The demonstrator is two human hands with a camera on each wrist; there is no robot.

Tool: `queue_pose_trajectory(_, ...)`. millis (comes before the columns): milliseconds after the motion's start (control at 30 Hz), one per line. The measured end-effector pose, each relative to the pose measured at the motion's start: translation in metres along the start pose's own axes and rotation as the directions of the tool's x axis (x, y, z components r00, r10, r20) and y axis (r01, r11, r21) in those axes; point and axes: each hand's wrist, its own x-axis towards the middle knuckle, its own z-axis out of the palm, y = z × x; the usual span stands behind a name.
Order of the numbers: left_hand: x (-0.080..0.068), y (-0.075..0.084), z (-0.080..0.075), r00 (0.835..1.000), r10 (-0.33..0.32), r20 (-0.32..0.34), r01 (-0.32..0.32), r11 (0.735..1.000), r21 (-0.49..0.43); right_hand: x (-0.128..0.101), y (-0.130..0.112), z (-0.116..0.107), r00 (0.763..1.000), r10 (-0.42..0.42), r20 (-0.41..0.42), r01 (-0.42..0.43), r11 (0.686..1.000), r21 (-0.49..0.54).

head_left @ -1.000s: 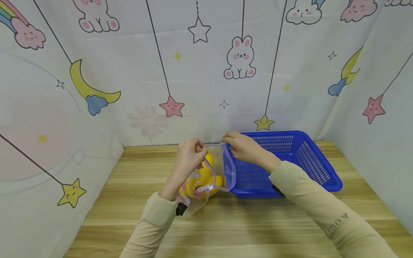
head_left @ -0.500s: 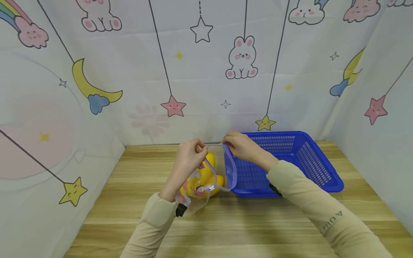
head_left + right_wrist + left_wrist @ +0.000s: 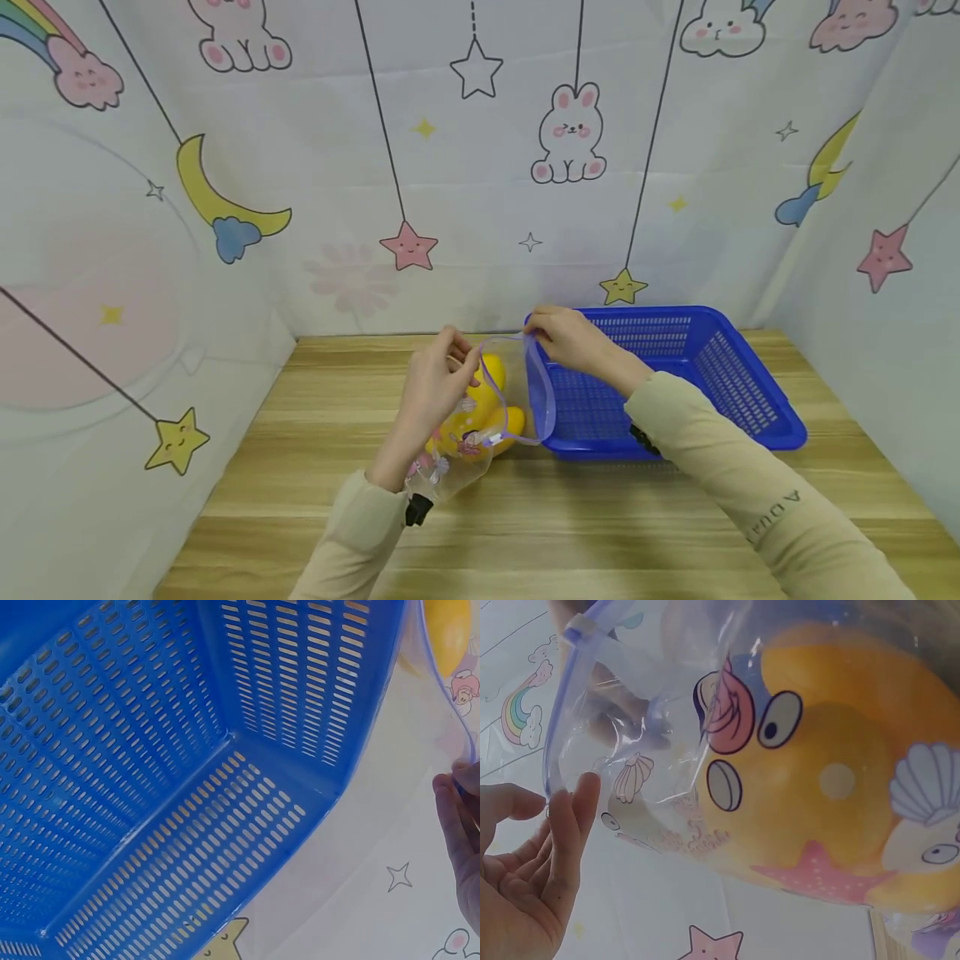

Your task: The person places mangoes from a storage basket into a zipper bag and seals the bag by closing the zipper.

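A clear zip bag (image 3: 459, 467) with purple edging and printed sea pictures stands on the table, its mouth spread toward the right. Rounded yellow things (image 3: 810, 780) fill its lower part; their kind is hard to tell through the plastic. My left hand (image 3: 438, 375) pinches the near-left rim of the mouth between thumb and finger, as the left wrist view shows. At the far right of the mouth, my right hand (image 3: 573, 337) pinches the other rim. The bag's purple slider (image 3: 495, 438) sits at the lower front of the opening.
A blue plastic basket (image 3: 675, 450) with slotted walls stands right of the bag, partly under my right forearm. Its visible inside shows a bare slotted floor. A printed cloth (image 3: 465, 208) rises behind the wooden table (image 3: 570, 533) and at both sides.
The fingers of my left hand have spread a little and shifted slightly at the rim. My right hand keeps its hold. The head view has turned slightly left.
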Motion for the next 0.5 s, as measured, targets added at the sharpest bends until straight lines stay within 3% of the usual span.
queue_pose_trajectory(200, -0.017, -0.007, 0.003, 0.998, 0.054, -0.021, -0.054, 0.998, 0.015, 0.000, 0.000, -0.001, 1.000, 0.008, 0.003, -0.008, 1.000, 0.012)
queue_pose_trajectory(300, -0.025, -0.013, 0.004, 0.992, 0.125, -0.022, -0.125, 0.992, -0.016, 0.001, 0.000, -0.002, 1.000, 0.009, 0.005, -0.009, 1.000, 0.017)
queue_pose_trajectory(400, -0.032, -0.019, 0.005, 0.976, 0.219, -0.023, -0.220, 0.974, -0.049, 0.001, 0.000, -0.002, 1.000, 0.009, 0.004, -0.009, 1.000, 0.019)
queue_pose_trajectory(500, -0.038, -0.026, 0.007, 0.949, 0.316, -0.012, -0.316, 0.943, -0.102, 0.002, 0.001, -0.001, 1.000, 0.008, 0.002, -0.008, 1.000, 0.015)
